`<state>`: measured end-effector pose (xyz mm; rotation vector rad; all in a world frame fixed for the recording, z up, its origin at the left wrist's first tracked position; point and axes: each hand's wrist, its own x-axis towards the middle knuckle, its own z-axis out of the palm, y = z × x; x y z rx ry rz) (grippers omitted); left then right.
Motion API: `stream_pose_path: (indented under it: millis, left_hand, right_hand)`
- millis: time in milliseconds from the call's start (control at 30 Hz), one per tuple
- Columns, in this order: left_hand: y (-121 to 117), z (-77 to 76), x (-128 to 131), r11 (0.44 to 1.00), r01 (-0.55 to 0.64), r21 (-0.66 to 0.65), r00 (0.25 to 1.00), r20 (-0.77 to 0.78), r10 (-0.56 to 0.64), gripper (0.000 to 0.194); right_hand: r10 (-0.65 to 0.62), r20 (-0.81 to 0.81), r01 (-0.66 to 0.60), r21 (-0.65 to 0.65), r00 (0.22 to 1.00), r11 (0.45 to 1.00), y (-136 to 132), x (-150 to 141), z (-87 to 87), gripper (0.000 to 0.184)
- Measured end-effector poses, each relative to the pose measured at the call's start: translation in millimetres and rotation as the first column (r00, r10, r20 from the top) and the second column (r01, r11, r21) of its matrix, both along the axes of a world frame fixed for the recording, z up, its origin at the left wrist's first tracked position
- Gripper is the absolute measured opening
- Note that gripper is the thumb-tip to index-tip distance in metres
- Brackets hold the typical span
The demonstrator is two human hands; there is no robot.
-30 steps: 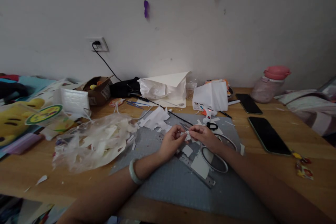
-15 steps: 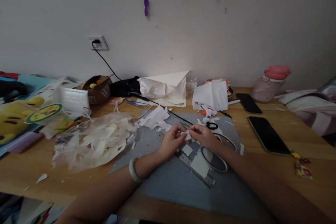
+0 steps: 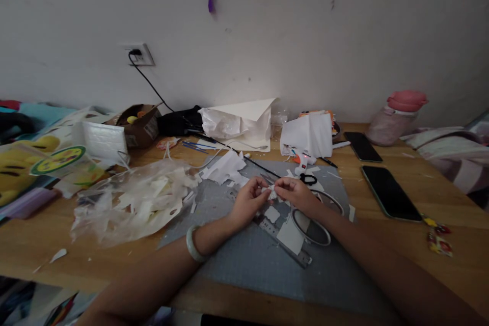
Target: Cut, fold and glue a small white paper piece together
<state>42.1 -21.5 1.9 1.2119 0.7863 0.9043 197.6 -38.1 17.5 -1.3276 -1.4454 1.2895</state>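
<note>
A small white paper piece (image 3: 272, 192) is pinched between my two hands, above the grey cutting mat (image 3: 244, 270). My left hand (image 3: 248, 201) grips its left side with thumb and fingers closed; my right hand (image 3: 298, 196) pinches the right side. Fingers cover part of the piece, so its full shape is hidden. Beneath the hands lie a metal ruler (image 3: 305, 259), a cream card (image 3: 291, 237) and a torn white scrap (image 3: 272, 214). Scissors with black handles (image 3: 307, 179) rest just beyond my right hand. Near my right wrist are white-rimmed oval loops (image 3: 324, 238).
Left of the mat is a clear plastic bag (image 3: 114, 219) of paper scraps. A white glue gun with a lit red light (image 3: 301, 164) lies behind the hands, its black cord running back left. Two phones (image 3: 389, 193) and a pink-lidded jar (image 3: 405, 104) stand right.
The camera view has tilted and shifted slightly. Both hands still hold the white paper piece at nearly the same spot, with only small finger movement.
</note>
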Motion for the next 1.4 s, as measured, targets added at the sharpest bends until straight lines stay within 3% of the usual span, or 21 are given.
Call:
stream_pose_path:
  millis: [267, 1100, 1400]
  left_hand:
    - [0.8, -2.1, -0.6, 1.0, 0.014, 0.027, 1.0, -0.021, -0.013, 0.031]
    - [0.5, -0.1, -0.6, 0.999, -0.026, 0.026, 1.0, 0.014, 0.025, 0.03]
    - [2.6, -3.3, -0.6, 0.998, -0.059, 0.035, 0.998, -0.023, 0.06, 0.031]
  right_hand:
    - [0.014, 0.009, -0.014, 0.018, 1.0, 1.0, 2.6, 0.3, -7.5, 0.024]
    - [0.047, 0.05, -0.051, 0.073, 0.998, 0.996, 1.4, 0.8, -4.4, 0.023]
    - [0.035, 0.029, -0.036, 0.024, 0.999, 0.999, 2.8, 0.8, -8.8, 0.022]
